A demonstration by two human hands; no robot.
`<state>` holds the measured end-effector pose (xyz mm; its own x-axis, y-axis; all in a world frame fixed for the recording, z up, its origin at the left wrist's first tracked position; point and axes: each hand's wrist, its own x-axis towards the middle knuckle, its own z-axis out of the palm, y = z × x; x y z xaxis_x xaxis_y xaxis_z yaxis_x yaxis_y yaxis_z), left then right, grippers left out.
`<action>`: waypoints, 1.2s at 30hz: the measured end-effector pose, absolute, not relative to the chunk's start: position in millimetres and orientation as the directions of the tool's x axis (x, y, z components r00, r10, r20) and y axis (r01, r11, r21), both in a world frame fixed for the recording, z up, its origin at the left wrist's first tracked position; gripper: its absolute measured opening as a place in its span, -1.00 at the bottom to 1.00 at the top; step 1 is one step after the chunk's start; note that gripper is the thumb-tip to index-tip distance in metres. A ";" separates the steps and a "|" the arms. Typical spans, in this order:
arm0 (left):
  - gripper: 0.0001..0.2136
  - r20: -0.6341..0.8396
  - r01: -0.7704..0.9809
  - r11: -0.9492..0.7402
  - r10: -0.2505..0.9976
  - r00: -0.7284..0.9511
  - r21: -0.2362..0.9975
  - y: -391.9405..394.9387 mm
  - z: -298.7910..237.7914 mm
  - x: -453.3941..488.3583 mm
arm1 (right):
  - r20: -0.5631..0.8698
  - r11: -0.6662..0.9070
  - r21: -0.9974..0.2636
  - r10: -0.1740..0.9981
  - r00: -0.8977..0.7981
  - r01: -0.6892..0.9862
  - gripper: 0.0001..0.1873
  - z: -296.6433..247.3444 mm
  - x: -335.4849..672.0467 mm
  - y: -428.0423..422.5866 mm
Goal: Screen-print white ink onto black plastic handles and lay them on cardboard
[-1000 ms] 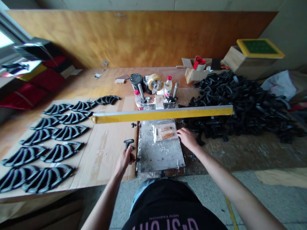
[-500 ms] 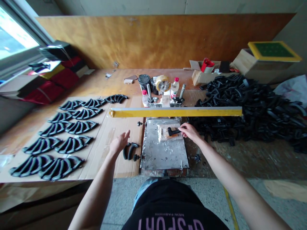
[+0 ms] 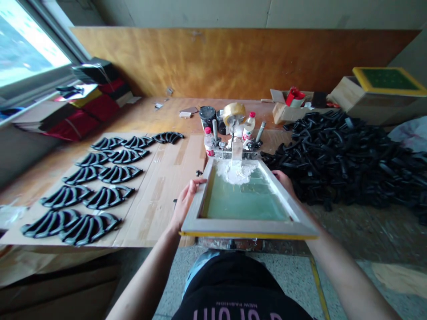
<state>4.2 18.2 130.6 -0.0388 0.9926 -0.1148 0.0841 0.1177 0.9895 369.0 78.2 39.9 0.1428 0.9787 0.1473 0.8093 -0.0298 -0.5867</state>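
A screen printing frame (image 3: 247, 226) with a grey wooden rim and green mesh spans the space in front of me, tilted toward me. White paste (image 3: 237, 172) lies on the far end of its mesh. My left hand (image 3: 185, 201) is closed at the frame's left rim, fingertips on the edge. Over at the right rim, my right hand (image 3: 283, 181) is closed against the frame, with part of its fingers hidden behind it. The metal plate and the black curved handle beneath are covered by the frame.
Rows of black curved handles (image 3: 110, 197) lie on cardboard (image 3: 167, 178) at left. A large heap of similar black parts (image 3: 353, 160) fills the right. Behind the frame stand red-capped bottles (image 3: 248, 126), a black tub (image 3: 207, 116) and a tape roll (image 3: 234, 113). Boxes (image 3: 353, 95) stand at the back right.
The frame has swung down from edge-on over the plate. My right hand has left the black handle and moved to the frame's right rim; my left hand has come to its left rim.
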 end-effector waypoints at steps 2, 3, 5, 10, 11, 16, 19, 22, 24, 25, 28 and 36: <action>-0.47 -0.237 0.131 0.235 0.972 0.000 0.963 4.4 103.9 -0.7 | 0.221 0.000 -0.624 0.959 0.177 0.781 -0.60 56.8 364.9 92.9; -0.45 -0.276 0.142 0.272 0.961 0.008 0.952 0.0 89.2 -1.6 | 0.287 0.064 -0.626 0.946 0.153 0.777 -0.58 66.3 355.4 102.2; -0.37 -0.317 0.159 0.312 0.948 0.004 0.937 -3.8 60.1 -1.1 | 0.430 0.260 -0.548 0.903 0.001 0.795 -0.46 84.2 325.4 122.0; -0.35 -0.354 0.216 0.345 0.935 0.002 0.913 -0.9 15.1 1.4 | 0.243 0.413 -0.246 0.902 -0.357 0.877 -0.64 96.6 253.0 148.7; -0.35 -0.360 0.214 0.350 0.933 0.006 0.912 -0.3 11.5 0.9 | 0.175 0.411 -0.218 0.909 -0.379 0.885 -0.75 93.2 247.5 145.7; -0.36 -0.371 0.215 0.362 0.929 0.001 0.907 -0.3 6.7 -1.9 | 0.100 0.644 -0.209 0.763 -0.639 0.736 -0.90 79.9 261.5 102.4; -0.37 -0.372 0.204 0.365 0.928 -0.006 0.908 -0.9 8.9 -1.9 | 0.077 0.767 -0.255 0.623 -0.778 0.589 -0.80 88.5 275.3 88.3; -0.37 -0.369 0.173 0.366 0.929 -0.013 0.914 -1.7 12.0 -1.6 | 0.074 0.736 -0.282 0.657 -0.751 0.616 -0.81 95.3 274.9 92.1; -0.37 -0.374 0.156 0.372 0.927 -0.013 0.915 -2.3 13.5 -1.5 | 0.133 0.694 -0.251 0.715 -0.686 0.675 -0.82 91.5 269.7 92.5; -0.36 -0.377 0.150 0.375 0.926 -0.012 0.915 -2.5 14.0 -1.4 | 0.167 0.688 -0.230 0.724 -0.669 0.688 -0.82 87.5 267.4 90.0; -0.35 -0.387 0.136 0.383 0.922 0.001 0.914 -3.1 17.0 -0.6 | 0.203 0.726 -0.207 0.688 -0.697 0.656 -0.81 76.0 265.7 77.0; -0.40 -0.373 0.063 0.370 0.927 0.043 0.927 -2.8 70.5 -3.9 | 0.218 0.487 -0.338 0.873 -0.436 0.805 -0.51 108.1 263.5 136.2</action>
